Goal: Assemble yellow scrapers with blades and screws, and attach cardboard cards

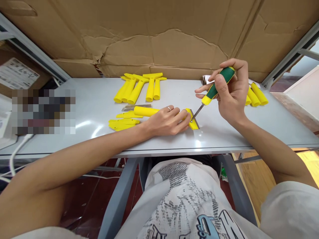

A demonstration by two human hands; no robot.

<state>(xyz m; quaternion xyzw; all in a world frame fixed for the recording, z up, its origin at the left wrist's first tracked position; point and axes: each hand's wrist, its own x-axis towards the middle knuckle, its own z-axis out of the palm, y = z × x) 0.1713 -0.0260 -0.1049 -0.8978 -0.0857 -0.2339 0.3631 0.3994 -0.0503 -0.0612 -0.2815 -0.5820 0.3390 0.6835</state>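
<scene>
My right hand point(233, 93) grips a green and yellow screwdriver point(219, 85), tilted with its tip down to the left. The tip meets a small screw on the head of a yellow scraper point(147, 111). A thin metal blade point(195, 119) shows along the far right edge of that head. My left hand point(170, 121) is wrapped over the scraper, pressing it on the table, and hides its middle. Left of it lie flat yellow plastic pieces point(123, 124) and loose metal blades point(132, 108).
Several T-shaped yellow scraper handles point(137, 88) lie at the back of the grey table point(87, 99). More yellow handles point(259, 94) lie behind my right wrist. Cardboard point(159, 43) walls the back. A labelled box point(20, 73) stands at left, near a blurred patch.
</scene>
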